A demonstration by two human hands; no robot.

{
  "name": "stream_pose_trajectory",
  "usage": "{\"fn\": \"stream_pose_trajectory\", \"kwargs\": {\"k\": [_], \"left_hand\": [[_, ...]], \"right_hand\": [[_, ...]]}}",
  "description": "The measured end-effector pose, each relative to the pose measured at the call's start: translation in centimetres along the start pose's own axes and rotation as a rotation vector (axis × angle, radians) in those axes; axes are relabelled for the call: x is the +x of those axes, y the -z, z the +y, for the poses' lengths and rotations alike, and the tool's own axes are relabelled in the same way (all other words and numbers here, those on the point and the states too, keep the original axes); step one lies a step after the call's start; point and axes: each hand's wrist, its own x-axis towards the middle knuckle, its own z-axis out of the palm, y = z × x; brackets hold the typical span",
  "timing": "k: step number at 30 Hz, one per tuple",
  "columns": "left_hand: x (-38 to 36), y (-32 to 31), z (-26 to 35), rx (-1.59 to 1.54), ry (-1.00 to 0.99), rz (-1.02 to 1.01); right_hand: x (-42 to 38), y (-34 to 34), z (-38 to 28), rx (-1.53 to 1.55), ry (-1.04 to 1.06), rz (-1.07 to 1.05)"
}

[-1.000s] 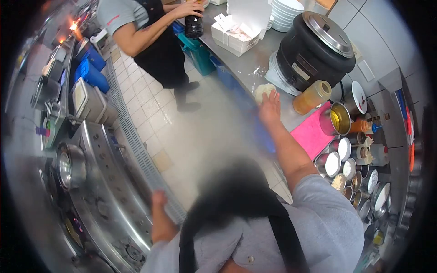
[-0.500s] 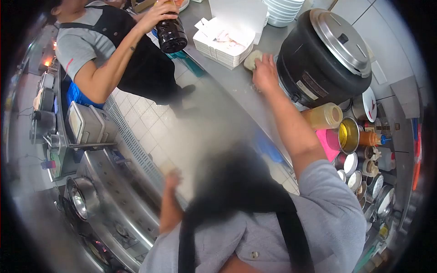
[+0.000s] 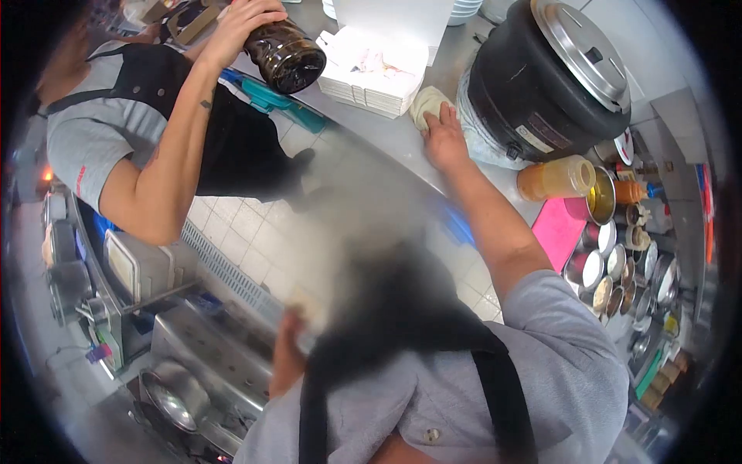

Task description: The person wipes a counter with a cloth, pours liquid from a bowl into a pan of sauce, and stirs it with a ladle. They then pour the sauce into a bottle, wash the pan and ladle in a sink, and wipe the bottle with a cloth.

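My right hand (image 3: 445, 139) reaches out over the steel counter and presses on a pale, crumpled cloth (image 3: 430, 107), its fingers bent over the near side. The cloth lies between a stack of white paper boxes (image 3: 371, 89) and a black soup warmer (image 3: 541, 85) with a metal lid. Low beside my apron, my left hand (image 3: 289, 340) is blurred by a hazy patch in the view. A pale smudge shows at its fingertips, and I cannot make out whether it is a held thing.
At the left, a co-worker's hand (image 3: 243, 27) holds a dark jar (image 3: 286, 58) over the counter. An amber-filled plastic container (image 3: 553, 179), a pink board (image 3: 558, 232) and several small pots line the right side. A metal pot (image 3: 176, 396) stands on the steel unit at lower left.
The view has shifted a little. My right hand and the cloth have moved slightly relative to the boxes and warmer. The co-worker's arm and jar appear larger, and the jar is tilted more.
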Motion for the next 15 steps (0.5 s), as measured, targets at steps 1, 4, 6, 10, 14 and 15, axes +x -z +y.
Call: {"fn": "stream_pose_trajectory", "kwargs": {"k": [1, 4, 6, 10, 14, 15], "left_hand": [[4.1, 2.3, -1.2, 0.171, -0.192, -0.002], [2.2, 1.6, 10.7, 0.052, -0.029, 0.033], [3.5, 1.8, 14.9, 0.048, -0.051, 0.077], [4.0, 1.2, 19.8, 0.106, -0.133, 0.033], [3.5, 0.7, 19.5, 0.073, -0.163, 0.011], [2.8, 0.3, 19.4, 0.075, -0.161, 0.007]], "right_hand": [[-1.2, -0.5, -0.3, 0.022, 0.009, 0.043], [-4.8, -1.7, -0.9, 0.071, 0.053, 0.125], [-7.3, -1.6, -1.2, 0.102, 0.084, 0.168], [-13.5, -0.7, -0.1, 0.183, 0.078, 0.193], [-18.9, -0.1, 2.6, 0.179, -0.154, 0.231], [-19.2, 0.0, 2.8, 0.187, -0.18, 0.244]]}}
